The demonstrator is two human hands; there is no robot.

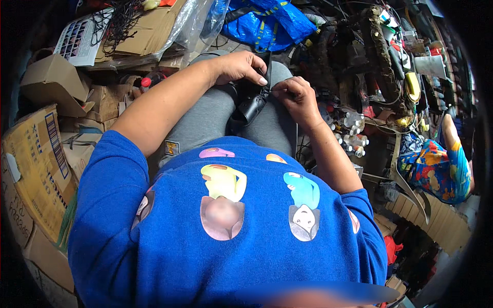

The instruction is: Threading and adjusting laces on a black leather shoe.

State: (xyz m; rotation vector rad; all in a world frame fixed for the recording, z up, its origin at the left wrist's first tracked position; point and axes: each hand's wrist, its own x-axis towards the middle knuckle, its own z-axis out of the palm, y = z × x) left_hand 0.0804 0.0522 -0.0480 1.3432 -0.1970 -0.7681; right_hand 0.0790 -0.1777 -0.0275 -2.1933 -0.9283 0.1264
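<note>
A black leather shoe (249, 109) lies between my thighs, its rounded, shiny end toward me. My left hand (239, 68) is closed at its far part, fingers curled against the black leather and thumb along the near side. My right hand (299, 101) is just to the right of the shoe, with thumb and fingertips pinched together close to a thin dark strand, perhaps a lace. What exactly those fingertips hold is too small to make out. Grey trousers (197, 118) cover my legs under the shoe.
Cardboard boxes (54, 84) and a yellow printed carton (38, 164) crowd the left. A blue plastic bag (275, 25) lies ahead. Several small bottles (354, 136) stand right of my knee, below a cluttered bench. Another person in a colourful garment (436, 167) is at far right.
</note>
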